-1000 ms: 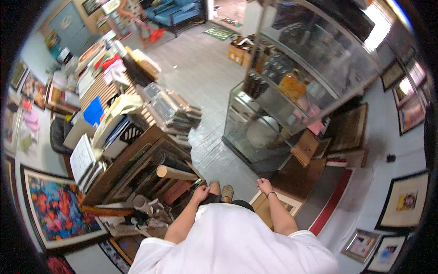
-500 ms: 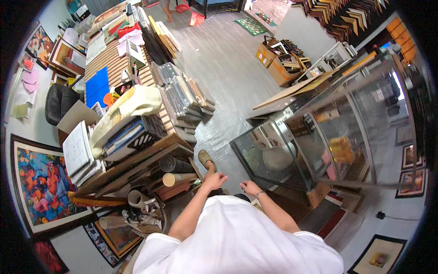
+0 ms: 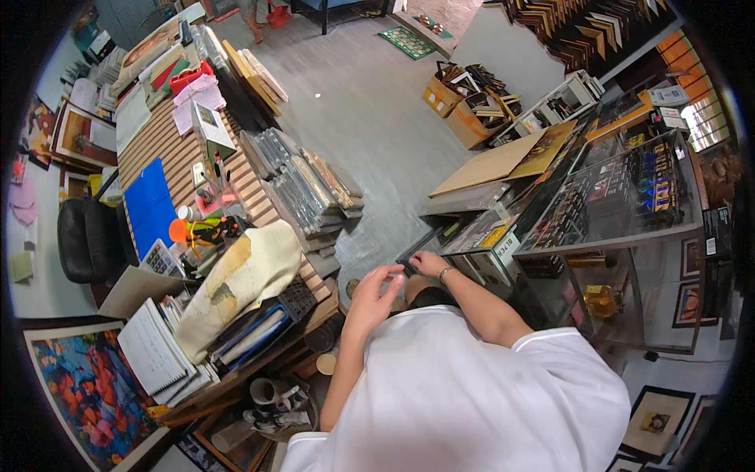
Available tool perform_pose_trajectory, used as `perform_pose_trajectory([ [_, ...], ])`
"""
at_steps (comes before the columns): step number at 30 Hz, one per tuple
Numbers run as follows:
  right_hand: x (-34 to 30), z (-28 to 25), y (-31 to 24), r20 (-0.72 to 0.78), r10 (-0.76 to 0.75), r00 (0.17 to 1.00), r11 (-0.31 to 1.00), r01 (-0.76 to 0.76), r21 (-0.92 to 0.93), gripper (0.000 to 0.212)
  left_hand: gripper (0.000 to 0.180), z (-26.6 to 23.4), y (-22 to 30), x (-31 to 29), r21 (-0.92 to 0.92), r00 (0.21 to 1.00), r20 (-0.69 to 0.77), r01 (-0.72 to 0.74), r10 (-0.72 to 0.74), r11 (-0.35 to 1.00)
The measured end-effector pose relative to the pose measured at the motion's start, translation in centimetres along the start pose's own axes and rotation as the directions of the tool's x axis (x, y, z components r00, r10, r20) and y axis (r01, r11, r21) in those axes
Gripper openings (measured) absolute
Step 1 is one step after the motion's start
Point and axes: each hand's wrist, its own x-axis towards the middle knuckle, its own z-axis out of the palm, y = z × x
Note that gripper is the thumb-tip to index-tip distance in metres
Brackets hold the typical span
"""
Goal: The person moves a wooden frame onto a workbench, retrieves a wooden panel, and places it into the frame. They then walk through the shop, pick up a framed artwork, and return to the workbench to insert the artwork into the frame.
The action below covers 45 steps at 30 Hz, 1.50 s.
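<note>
My left hand (image 3: 374,299) is raised before my body, fingers stretched out and thumb apart, with nothing in it. Just right of it, my right hand (image 3: 429,264) has its fingers curled in beside a dark frame edge (image 3: 409,253). Whether they grip that edge is hidden. A bracelet circles the right wrist. On the right stands a glass display case (image 3: 613,228) with small boxes on its upper shelf and a yellow item (image 3: 601,300) lower down.
At the left, a slatted table (image 3: 149,134) bears a blue folder (image 3: 157,200), papers and a cream cloth (image 3: 244,275). Wrapped panels (image 3: 307,189) are stacked beside it. Cardboard boxes (image 3: 472,118) of frame pieces stand farther off, below corner samples (image 3: 598,31) on the wall.
My view has shifted, bringing the display case's top into sight. The left hand has risen and opened out. The right hand has come to the dark edge, nearer the left hand.
</note>
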Motion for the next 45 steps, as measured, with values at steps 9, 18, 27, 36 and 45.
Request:
perform_pose_trajectory([
  [9, 5.0, -2.5, 3.1, 0.067, 0.2, 0.978, 0.964, -0.184, -0.194, 0.041, 0.031, -2.5, -0.4, 0.1, -0.083, 0.989, -0.12, 0.082, -0.091, 0.993],
  [18, 13.7, -3.8, 10.0, 0.034, 0.231, 0.972, 0.956, -0.22, -0.195, 0.045, 0.032, -3.4, 1.2, 8.1, -0.055, 0.973, -0.083, 0.213, -0.217, 0.976],
  [27, 23.6, -5.9, 17.2, 0.107, 0.289, 0.951, 0.94, -0.303, 0.158, 0.04, 0.037, -5.6, 3.2, 30.0, 0.227, 0.944, -0.124, 0.326, -0.305, 0.918],
  [36, 31.3, -20.4, 19.8, 0.151, 0.435, 0.888, 0.542, -0.391, 0.744, 0.026, 0.043, -8.9, -4.7, 51.0, 0.313, 0.954, -0.14, 0.297, -0.265, 0.902],
  [45, 38.0, -27.6, 19.0, 0.17, 0.441, 0.881, 0.555, -0.416, 0.72, 0.022, 0.041, -9.6, -25.7, 42.0, 0.393, 0.632, -0.166, 0.746, -0.757, 0.537],
])
